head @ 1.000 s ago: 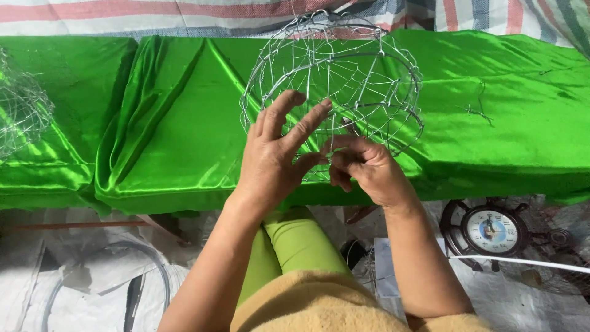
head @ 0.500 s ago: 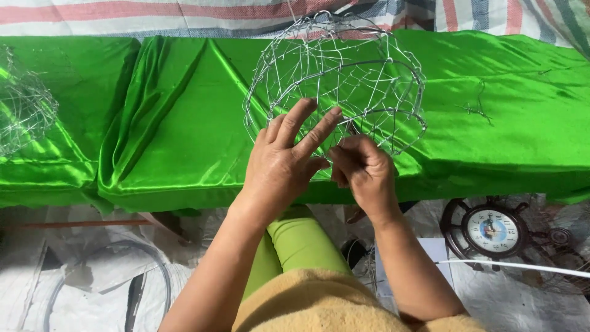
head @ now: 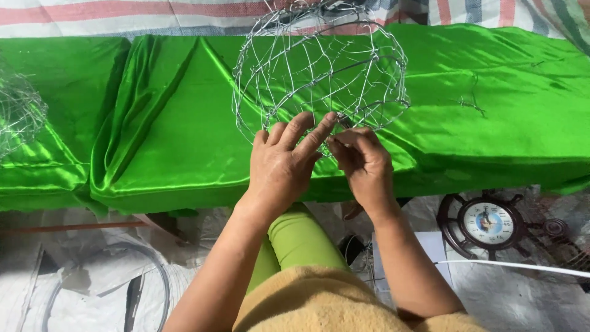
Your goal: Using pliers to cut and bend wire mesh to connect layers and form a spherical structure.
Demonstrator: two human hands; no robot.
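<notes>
Grip: both hands are closed on the lower rim of the wire frame (head: 319, 71); the left hand (head: 284, 161) presses spread fingers against the mesh, and the right hand (head: 364, 161) pinches a wire strand at the rim between thumb and fingertips.
Green cloth (head: 504, 110): a shiny satin sheet is draped over a long surface, filling the view from 9 o'clock to 3 o'clock, with deep folds at 9 o'clock.
Striped sheet (head: 123, 12): seen along the top edge, at 12 o'clock, behind the cloth.
Wire frame: a rounded, open cage of thin silvery wire is held above the cloth at 12 o'clock, tilted towards the person.
Second frame (head: 18, 114): a similar wire form rests on the cloth at the 9 o'clock edge, only partly in view.
Clock (head: 488, 222): a dark wheel-shaped clock lies on the floor at 4 o'clock.
Wire scrap (head: 470, 101): a small loose twist lies on the cloth at 2 o'clock.
Progress: the cage looks fully shaped and cross-tied; work on the lower rim appears unfinished, and no covering has been fitted.
</notes>
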